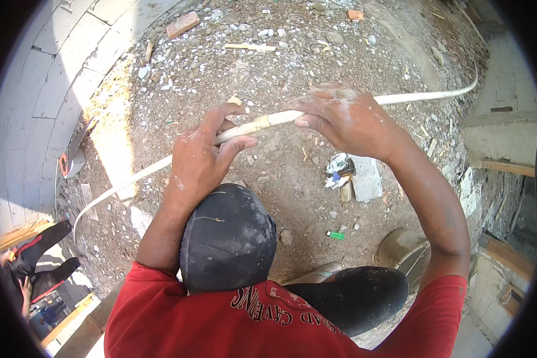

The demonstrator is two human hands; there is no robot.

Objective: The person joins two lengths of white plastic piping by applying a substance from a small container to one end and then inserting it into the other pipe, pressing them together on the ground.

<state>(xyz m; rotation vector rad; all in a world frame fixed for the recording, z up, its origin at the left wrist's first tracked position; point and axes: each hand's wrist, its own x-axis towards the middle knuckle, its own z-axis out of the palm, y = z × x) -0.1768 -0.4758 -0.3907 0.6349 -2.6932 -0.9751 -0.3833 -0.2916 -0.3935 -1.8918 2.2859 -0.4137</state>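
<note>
A long, thin white plastic pipe (420,97) stretches in a bent line across the view, its ends curving down at the left and away at the right. Near its middle sits a cream-coloured joint or wrapped section (261,123). My left hand (196,156) grips the pipe just left of that section, thumb below and fingers over it. To the right of the joint, my right hand (353,119) is closed round the pipe from above, thumb underneath. Pale dust coats both hands. The pipe is held above the gravelly ground.
Below lie a grey slab piece (367,179), a crumpled wrapper (340,166) and a small green object (335,235). A bucket (400,247) stands near my right knee. At left are a block wall (36,131), an orange-handled saw (64,164) and another person (39,262). A brick (182,25) lies farther off.
</note>
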